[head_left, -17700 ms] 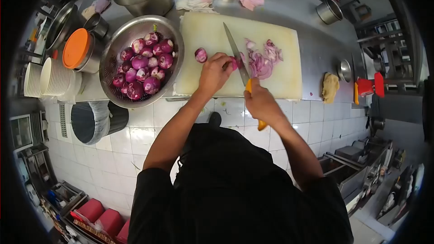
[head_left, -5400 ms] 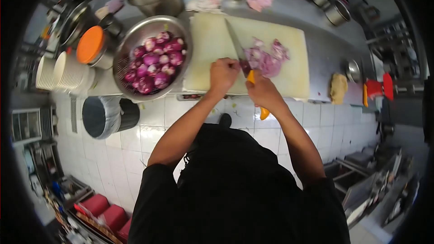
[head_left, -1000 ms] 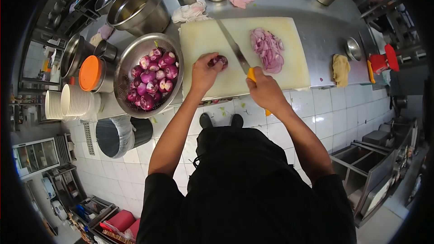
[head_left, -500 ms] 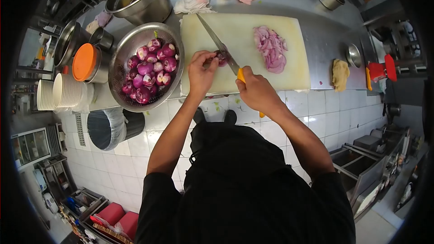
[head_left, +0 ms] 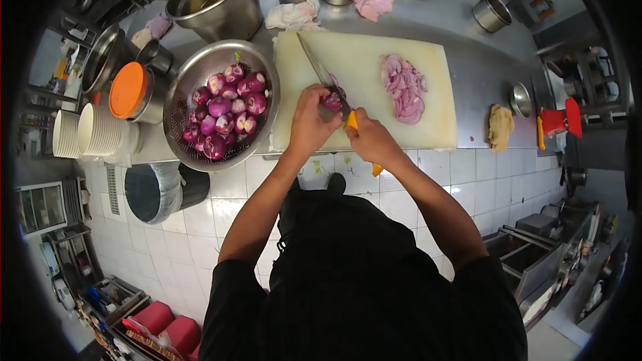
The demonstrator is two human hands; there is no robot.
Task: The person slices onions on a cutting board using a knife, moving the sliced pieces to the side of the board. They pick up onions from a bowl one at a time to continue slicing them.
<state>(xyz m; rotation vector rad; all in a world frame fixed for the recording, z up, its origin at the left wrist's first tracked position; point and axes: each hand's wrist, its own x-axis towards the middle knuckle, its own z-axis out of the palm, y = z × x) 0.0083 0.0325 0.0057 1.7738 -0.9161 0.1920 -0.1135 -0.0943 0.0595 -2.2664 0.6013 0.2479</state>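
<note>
Purple rounded onion (head_left: 330, 101) seems light, firm, slippery; grip its sides. Your left hand (head_left: 311, 124), partly curled, holds it; your right hand (head_left: 374, 140) clenches the yellow-handled steel knife (head_left: 318, 63).

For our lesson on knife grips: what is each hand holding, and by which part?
The right hand holds the knife by its yellow handle. The left hand holds a purple onion by its left side; exact fingertip contact is unclear.
</note>
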